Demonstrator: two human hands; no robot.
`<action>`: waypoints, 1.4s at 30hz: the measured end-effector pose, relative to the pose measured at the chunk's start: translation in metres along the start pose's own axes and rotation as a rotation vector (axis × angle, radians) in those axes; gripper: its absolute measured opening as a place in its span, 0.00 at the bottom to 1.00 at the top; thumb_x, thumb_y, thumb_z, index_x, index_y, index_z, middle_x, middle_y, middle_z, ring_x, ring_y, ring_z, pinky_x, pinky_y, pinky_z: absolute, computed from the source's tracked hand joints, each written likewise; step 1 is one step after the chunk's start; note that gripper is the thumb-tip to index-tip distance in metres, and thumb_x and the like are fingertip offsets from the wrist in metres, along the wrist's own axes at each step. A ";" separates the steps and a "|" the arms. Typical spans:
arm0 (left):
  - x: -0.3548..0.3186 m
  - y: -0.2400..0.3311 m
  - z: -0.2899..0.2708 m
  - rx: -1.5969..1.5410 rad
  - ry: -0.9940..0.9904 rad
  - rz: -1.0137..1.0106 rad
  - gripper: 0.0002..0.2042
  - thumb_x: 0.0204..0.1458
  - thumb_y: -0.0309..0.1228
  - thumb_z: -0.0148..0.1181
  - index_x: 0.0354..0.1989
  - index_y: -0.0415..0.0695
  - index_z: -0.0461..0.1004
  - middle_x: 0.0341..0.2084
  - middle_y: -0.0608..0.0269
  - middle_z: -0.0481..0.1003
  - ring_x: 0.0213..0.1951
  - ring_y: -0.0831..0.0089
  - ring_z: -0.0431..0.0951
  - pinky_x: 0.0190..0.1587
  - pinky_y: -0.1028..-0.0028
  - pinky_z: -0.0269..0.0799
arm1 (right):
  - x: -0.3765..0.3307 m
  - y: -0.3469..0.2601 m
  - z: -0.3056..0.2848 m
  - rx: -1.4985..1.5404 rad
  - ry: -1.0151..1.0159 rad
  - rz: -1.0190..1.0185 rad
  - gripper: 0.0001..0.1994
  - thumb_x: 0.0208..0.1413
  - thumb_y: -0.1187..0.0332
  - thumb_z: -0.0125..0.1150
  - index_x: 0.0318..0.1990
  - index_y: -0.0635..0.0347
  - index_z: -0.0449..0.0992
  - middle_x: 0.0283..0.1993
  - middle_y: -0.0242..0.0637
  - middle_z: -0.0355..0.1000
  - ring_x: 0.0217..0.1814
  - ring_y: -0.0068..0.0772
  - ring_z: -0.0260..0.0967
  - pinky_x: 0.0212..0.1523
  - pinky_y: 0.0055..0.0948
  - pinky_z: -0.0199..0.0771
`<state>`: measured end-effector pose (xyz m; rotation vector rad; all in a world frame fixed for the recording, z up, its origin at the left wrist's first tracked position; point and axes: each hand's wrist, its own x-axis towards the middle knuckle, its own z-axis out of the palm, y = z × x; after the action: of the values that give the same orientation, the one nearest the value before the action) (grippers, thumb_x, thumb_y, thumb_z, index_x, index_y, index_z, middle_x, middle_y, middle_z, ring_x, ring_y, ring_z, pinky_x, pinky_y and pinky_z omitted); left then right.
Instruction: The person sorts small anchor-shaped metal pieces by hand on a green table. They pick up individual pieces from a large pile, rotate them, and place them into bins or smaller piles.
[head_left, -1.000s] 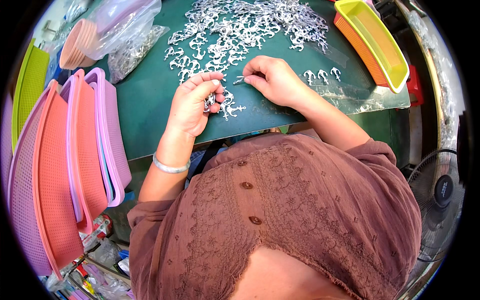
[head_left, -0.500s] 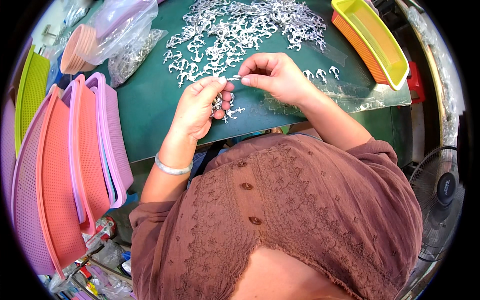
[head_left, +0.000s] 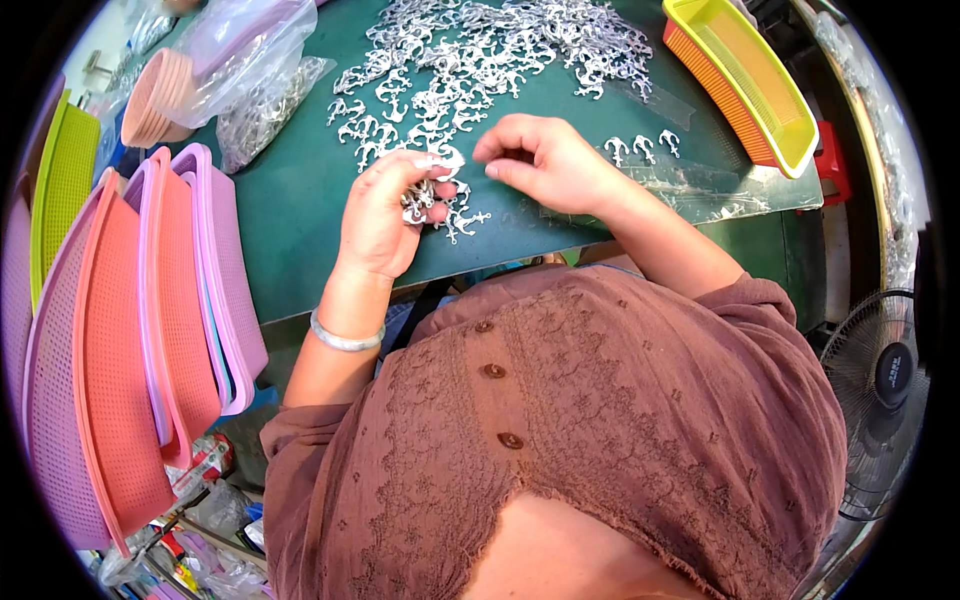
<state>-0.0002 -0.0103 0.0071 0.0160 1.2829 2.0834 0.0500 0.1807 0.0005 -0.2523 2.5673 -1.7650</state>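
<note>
Left hand [head_left: 378, 222] curled around silver anchor charms [head_left: 416, 203], right hand [head_left: 556, 165] near it, thumb and forefinger narrowly parted, charm pile [head_left: 480, 62] far on green table [head_left: 290, 225].

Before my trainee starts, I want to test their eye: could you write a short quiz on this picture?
1. How many silver metal pieces lie in the separate row beyond the right forearm?
2. True or false: the left hand holds no metal pieces.
3. Which arm wears the pale bangle: A) right, B) left, C) both?

Key: 1. Three. 2. False; several show in its fingers. 3. B.
</note>
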 end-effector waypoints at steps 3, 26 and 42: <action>0.000 0.004 -0.009 -0.229 -0.067 0.008 0.05 0.45 0.28 0.48 0.24 0.39 0.68 0.34 0.53 0.71 0.33 0.63 0.74 0.29 0.73 0.73 | -0.001 -0.006 0.002 -0.307 -0.156 -0.201 0.07 0.40 0.75 0.58 0.31 0.63 0.73 0.28 0.37 0.66 0.32 0.36 0.65 0.33 0.28 0.65; -0.011 0.002 -0.004 0.196 -0.011 -0.126 0.07 0.50 0.31 0.50 0.28 0.40 0.69 0.19 0.64 0.69 0.19 0.78 0.69 0.15 0.84 0.60 | -0.008 -0.007 0.009 -0.317 0.121 -0.350 0.03 0.44 0.77 0.55 0.26 0.63 0.68 0.27 0.39 0.66 0.29 0.37 0.65 0.29 0.27 0.65; -0.011 -0.007 0.007 0.018 -0.051 -0.021 0.11 0.51 0.25 0.48 0.42 0.37 0.68 0.28 0.59 0.72 0.23 0.77 0.71 0.19 0.83 0.64 | -0.009 -0.012 0.012 -0.268 0.319 -0.513 0.10 0.38 0.82 0.56 0.31 0.62 0.69 0.28 0.38 0.67 0.29 0.34 0.66 0.29 0.26 0.67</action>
<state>0.0142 -0.0086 0.0092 0.0629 1.2661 2.0402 0.0612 0.1668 0.0066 -0.7532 3.1984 -1.6939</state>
